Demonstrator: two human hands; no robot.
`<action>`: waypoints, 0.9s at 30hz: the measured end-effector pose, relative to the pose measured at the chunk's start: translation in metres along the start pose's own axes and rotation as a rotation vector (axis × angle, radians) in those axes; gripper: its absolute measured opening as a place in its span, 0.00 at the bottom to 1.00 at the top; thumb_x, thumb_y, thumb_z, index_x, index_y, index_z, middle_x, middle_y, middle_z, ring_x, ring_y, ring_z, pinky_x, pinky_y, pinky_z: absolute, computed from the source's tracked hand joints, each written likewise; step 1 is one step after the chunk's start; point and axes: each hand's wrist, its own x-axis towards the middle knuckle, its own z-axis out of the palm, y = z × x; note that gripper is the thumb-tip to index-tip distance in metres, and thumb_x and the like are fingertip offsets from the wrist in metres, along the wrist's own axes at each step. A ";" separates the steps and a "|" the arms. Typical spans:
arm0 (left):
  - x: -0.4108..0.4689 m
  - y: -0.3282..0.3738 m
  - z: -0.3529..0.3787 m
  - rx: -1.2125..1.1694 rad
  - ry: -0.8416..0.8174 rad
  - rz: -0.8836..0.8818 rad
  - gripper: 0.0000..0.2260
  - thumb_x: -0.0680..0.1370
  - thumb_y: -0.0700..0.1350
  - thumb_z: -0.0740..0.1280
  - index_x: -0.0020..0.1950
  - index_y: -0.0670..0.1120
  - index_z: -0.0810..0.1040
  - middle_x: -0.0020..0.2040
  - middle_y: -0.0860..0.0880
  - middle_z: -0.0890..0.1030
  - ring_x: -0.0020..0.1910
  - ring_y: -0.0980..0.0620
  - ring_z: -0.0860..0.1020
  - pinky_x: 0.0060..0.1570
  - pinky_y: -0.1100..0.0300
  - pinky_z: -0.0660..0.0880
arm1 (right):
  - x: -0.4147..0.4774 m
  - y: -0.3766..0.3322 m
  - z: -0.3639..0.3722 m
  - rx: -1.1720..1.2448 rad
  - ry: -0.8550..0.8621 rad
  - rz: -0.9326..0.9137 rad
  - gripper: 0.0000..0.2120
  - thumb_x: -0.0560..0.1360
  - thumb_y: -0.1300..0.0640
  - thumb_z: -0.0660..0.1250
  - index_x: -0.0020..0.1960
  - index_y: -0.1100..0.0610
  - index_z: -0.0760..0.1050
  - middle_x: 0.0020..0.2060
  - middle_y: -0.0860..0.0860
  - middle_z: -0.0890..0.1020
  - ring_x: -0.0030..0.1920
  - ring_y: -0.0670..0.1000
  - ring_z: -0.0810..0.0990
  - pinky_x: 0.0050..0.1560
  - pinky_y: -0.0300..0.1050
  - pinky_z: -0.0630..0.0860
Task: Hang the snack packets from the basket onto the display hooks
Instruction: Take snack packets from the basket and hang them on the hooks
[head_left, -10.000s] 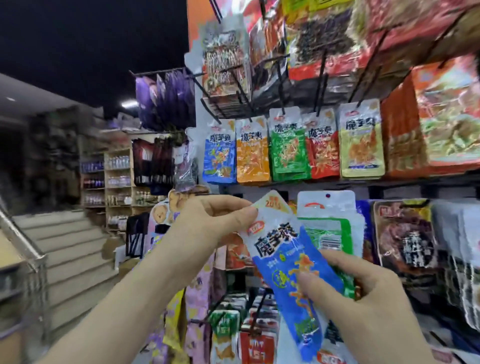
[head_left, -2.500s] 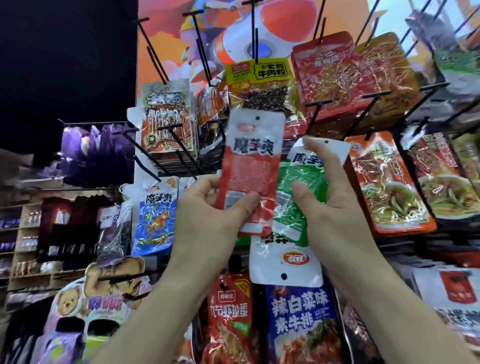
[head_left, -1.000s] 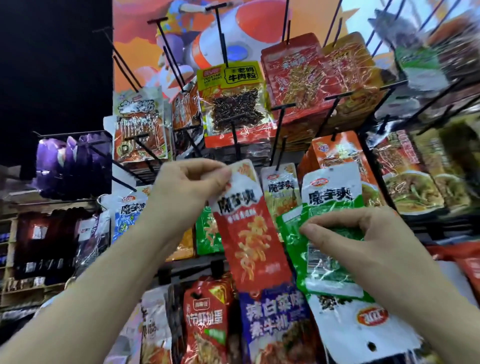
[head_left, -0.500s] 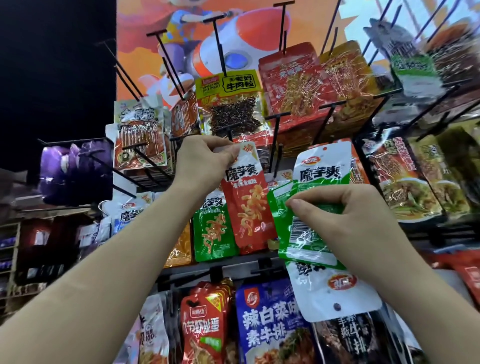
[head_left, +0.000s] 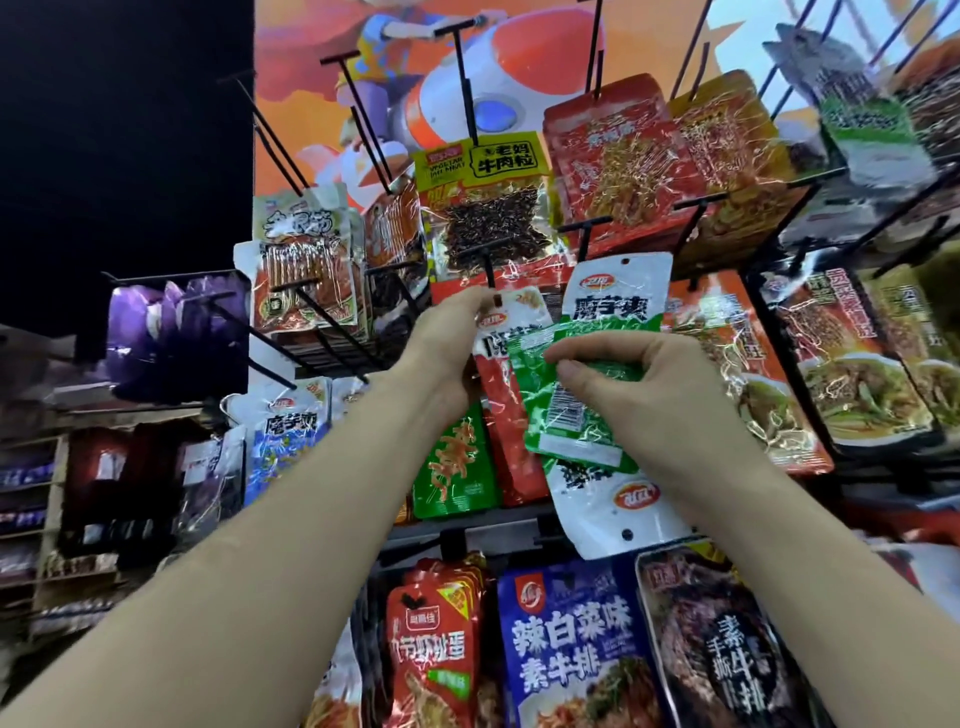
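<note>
My left hand (head_left: 445, 347) pinches the white top of a red snack packet (head_left: 506, 415) right under the tip of a black display hook (head_left: 488, 270). To its right, my right hand (head_left: 639, 395) grips a bunch of packets: green ones (head_left: 558, 410) in front and a white one (head_left: 618, 509) hanging below, upside down. One green packet's white header (head_left: 618, 291) sticks up above my fingers. A green packet (head_left: 454, 462) hangs on the rack below my left wrist. No basket is in view.
The rack is crowded with hanging packets: dark beef bits (head_left: 488, 208), red noodles (head_left: 618, 161), orange packs (head_left: 748, 374) at right, blue packets (head_left: 288, 436) at left. Several bare black hooks (head_left: 358, 109) jut out top left. More packs (head_left: 566, 644) fill the lower row.
My left hand has lifted the red packet's top up to the hook tip. My right hand with its bunch has shifted left and now overlaps the red packet. The view has tilted slightly.
</note>
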 end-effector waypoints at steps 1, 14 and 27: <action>0.000 -0.002 0.000 0.018 0.037 0.005 0.07 0.78 0.47 0.64 0.45 0.45 0.79 0.44 0.43 0.81 0.38 0.45 0.79 0.46 0.50 0.76 | 0.001 0.000 0.001 -0.001 0.004 0.003 0.06 0.75 0.61 0.70 0.49 0.52 0.84 0.41 0.42 0.84 0.50 0.62 0.78 0.48 0.47 0.72; 0.010 -0.040 -0.037 0.969 0.133 0.420 0.21 0.71 0.51 0.76 0.62 0.52 0.78 0.43 0.49 0.83 0.43 0.49 0.80 0.51 0.55 0.77 | 0.006 -0.002 -0.016 -0.051 0.002 0.125 0.14 0.79 0.67 0.59 0.48 0.55 0.82 0.16 0.45 0.65 0.16 0.43 0.56 0.19 0.32 0.55; 0.014 -0.039 -0.029 1.317 0.107 0.565 0.12 0.78 0.52 0.67 0.58 0.47 0.79 0.49 0.47 0.83 0.47 0.48 0.79 0.42 0.56 0.71 | -0.015 -0.003 -0.011 -0.046 -0.107 0.121 0.37 0.77 0.61 0.68 0.70 0.29 0.55 0.74 0.45 0.61 0.54 0.43 0.69 0.45 0.39 0.78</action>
